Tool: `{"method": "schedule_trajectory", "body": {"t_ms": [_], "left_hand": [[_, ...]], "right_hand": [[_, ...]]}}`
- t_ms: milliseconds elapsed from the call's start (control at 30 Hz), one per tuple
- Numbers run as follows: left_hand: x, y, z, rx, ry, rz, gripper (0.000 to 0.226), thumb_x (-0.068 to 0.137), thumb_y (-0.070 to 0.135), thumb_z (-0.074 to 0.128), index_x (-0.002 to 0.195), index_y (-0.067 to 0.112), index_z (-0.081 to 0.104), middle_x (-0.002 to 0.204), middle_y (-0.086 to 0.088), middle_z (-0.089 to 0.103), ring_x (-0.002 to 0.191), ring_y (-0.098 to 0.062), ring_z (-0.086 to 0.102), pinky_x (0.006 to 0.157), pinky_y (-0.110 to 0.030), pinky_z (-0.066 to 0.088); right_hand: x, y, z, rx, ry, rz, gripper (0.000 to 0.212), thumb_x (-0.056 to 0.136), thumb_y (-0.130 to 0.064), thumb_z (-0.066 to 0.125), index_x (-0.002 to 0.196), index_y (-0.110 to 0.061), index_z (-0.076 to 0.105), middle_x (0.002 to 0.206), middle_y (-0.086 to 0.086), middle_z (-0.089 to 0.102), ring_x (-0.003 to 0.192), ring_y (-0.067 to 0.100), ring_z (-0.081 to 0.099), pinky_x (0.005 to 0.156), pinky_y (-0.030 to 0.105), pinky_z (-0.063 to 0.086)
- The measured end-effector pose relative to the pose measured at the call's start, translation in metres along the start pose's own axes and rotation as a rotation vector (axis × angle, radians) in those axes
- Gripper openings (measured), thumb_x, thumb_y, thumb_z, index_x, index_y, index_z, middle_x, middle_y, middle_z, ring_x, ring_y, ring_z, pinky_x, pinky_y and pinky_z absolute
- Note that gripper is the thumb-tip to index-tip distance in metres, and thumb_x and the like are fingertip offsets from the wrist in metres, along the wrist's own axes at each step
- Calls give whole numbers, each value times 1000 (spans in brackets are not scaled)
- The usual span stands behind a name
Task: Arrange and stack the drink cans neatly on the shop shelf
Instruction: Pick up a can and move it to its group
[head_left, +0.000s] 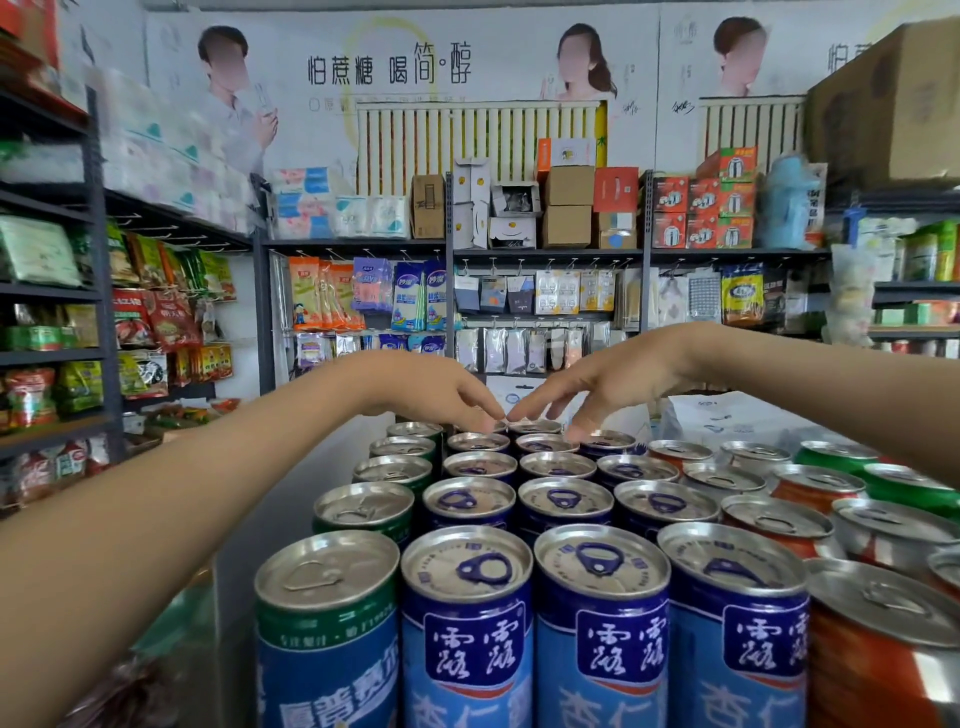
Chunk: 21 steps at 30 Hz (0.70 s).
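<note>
Both arms reach across the block of cans to its far end. The left hand (431, 389) and right hand (613, 384) almost meet there, fingertips pointing down and inward. Each grip is released: the fingers are long and slightly spread, resting on or just above lids, with nothing clasped as far as the blur lets me judge.

The blue cans (563, 501) stand upright in three columns running from near to far, lids up, packed side by side. A column of green cans (363, 506) stands to their left, and orange cans (776, 519) stand to their right with more green ones. What carries them is hidden beneath them.

The farthest blue cans (535, 427) lie directly under the fingertips, their long axes vertical. Any nudge or lift would therefore come from above, fingers dropping round a rim. The left hand is nearer the left far can, while the right hand spans the middle and right ones. My guess is that this last row is being squared up — pressed into line with its neighbours.
</note>
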<state>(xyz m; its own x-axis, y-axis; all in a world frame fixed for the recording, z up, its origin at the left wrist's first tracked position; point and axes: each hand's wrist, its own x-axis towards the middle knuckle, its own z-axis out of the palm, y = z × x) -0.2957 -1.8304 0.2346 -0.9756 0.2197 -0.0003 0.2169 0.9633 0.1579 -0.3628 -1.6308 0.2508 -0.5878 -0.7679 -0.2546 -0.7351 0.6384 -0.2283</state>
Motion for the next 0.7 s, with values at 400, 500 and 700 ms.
{"method": "schedule_trajectory", "body": {"t_ms": [400, 500, 700], "left_hand": [[7, -5, 13, 61, 34, -35, 36, 95, 40, 49, 130, 33, 55, 137, 12, 50, 111, -7, 46, 97, -22, 29], [5, -8, 16, 69, 39, -13, 37, 96, 43, 47, 130, 34, 54, 135, 13, 51, 110, -6, 48, 100, -23, 31], [-5, 5, 11, 51, 58, 28, 39, 99, 43, 38, 131, 28, 54, 139, 14, 48, 122, -8, 46, 107, -30, 32]], "right_hand": [[21, 1, 14, 20, 161, 128, 46, 102, -20, 41, 146, -29, 31, 138, 3, 46, 123, 19, 45, 88, 21, 36], [11, 1, 12, -1, 175, 169, 59, 101, -26, 44, 152, -28, 14, 146, 1, 40, 110, 14, 49, 84, 19, 39], [-21, -2, 18, -200, 142, 273, 44, 99, -31, 45, 141, -14, 44, 137, 3, 52, 122, 23, 51, 104, 35, 41]]}}
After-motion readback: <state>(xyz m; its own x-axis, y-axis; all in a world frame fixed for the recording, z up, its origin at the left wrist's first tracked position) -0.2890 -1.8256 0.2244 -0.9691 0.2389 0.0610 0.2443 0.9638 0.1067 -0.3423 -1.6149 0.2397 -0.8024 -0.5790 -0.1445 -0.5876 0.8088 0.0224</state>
